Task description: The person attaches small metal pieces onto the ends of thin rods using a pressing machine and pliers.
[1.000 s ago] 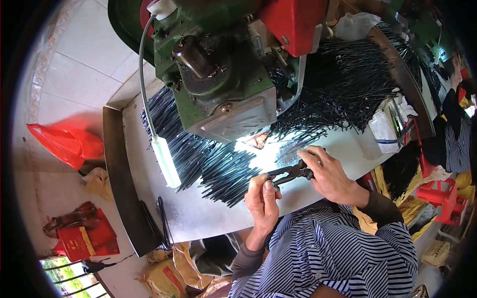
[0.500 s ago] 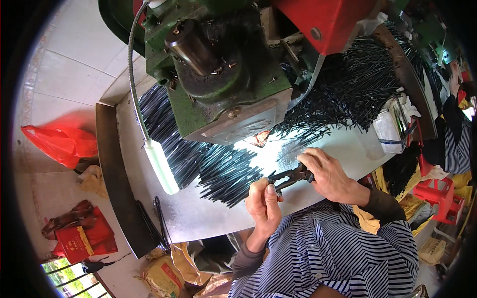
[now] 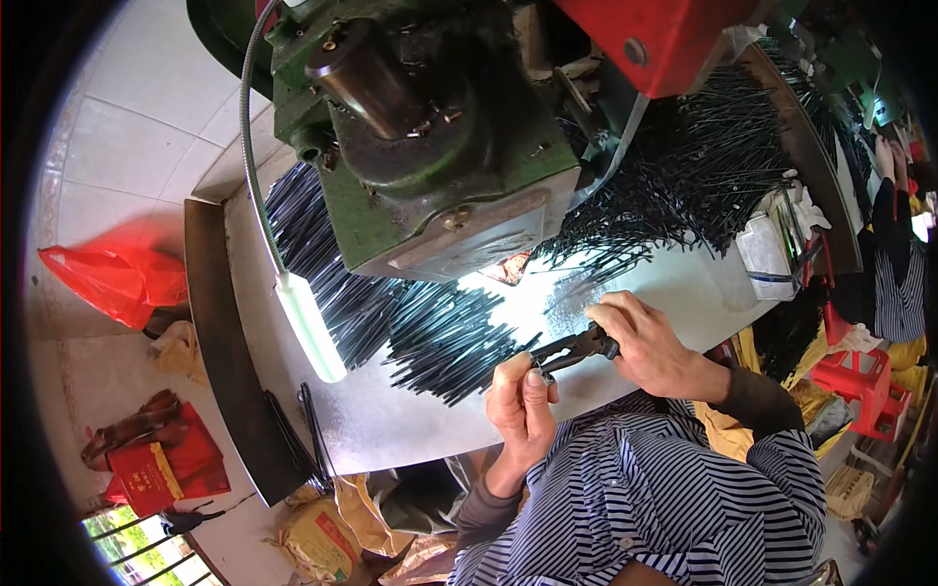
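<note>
Near the front edge of the metal bench, my left hand (image 3: 521,405) pinches one end of a dark, two-armed metal piece (image 3: 565,352) between thumb and fingers. My right hand (image 3: 640,337) is closed round its other end, thumb and fingers wrapped over it. The piece looks like pliers, but its exact kind cannot be made out. Just left of my left hand, a bundle of thin black rods (image 3: 445,342) lies fanned out on the bench (image 3: 376,425). My fingers hide both ends of the held piece.
A green machine head (image 3: 440,166) hangs over the bench, with a red guard (image 3: 660,44) beside it. A lit lamp (image 3: 311,327) on a flexible neck stands at the left. More black rods (image 3: 684,146) heap up at far right, near a white box (image 3: 765,256). A red stool (image 3: 860,389) stands right.
The view has shifted slightly, so the machine and lamp sit a little further left. Both hands keep their grip on the dark piece, almost unmoved.
</note>
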Available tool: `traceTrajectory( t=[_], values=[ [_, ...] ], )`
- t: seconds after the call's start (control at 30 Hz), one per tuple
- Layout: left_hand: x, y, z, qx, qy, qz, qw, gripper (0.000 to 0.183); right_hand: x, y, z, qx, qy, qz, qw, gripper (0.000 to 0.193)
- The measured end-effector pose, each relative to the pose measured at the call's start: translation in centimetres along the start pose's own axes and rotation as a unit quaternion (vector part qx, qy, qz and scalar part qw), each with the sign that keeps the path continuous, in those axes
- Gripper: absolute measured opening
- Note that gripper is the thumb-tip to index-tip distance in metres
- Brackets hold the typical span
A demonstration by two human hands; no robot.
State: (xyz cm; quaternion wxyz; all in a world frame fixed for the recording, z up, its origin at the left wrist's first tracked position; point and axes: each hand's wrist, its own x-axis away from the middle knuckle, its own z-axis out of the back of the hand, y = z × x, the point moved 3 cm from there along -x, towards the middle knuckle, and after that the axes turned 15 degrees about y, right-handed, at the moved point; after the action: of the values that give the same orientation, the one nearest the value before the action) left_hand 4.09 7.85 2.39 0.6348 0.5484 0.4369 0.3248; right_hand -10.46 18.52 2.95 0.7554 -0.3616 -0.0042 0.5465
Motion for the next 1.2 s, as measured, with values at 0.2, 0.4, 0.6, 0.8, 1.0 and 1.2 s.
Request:
traceTrajectory(
  t=[0.2,0.4,0.6,0.8,1.0,1.2],
  values=[
    [0.3,-0.5,0.2,0.018,-0.001,0.014,1.0,0.018,0.4,0.1,-0.3,-0.007,-0.009,-0.047,0.999,0.068],
    [0.4,-0.8,0.3,0.058,0.023,0.04,0.997,0.015,-0.1,-0.1,-0.6,0.0,0.017,-0.019,1.0,0.059],
    [0.4,-0.6,0.3,0.045,0.023,0.028,0.998,0.019,-0.5,-0.5,-0.4,-0.004,0.036,-0.013,0.999,0.058],
    [0.3,-0.6,0.4,0.042,0.041,0.043,0.997,0.018,-0.7,-0.5,-0.5,0.009,0.032,-0.022,0.999,0.056],
    [0.4,-0.4,0.6,0.02,0.02,0.015,0.999,0.019,-0.6,-1.0,-0.5,0.008,0.022,-0.024,0.999,0.059],
    [0.9,-0.4,0.9,0.046,0.034,0.023,0.998,0.019,-0.5,-1.6,-0.3,0.0,0.011,-0.012,1.0,0.063]
  ],
)
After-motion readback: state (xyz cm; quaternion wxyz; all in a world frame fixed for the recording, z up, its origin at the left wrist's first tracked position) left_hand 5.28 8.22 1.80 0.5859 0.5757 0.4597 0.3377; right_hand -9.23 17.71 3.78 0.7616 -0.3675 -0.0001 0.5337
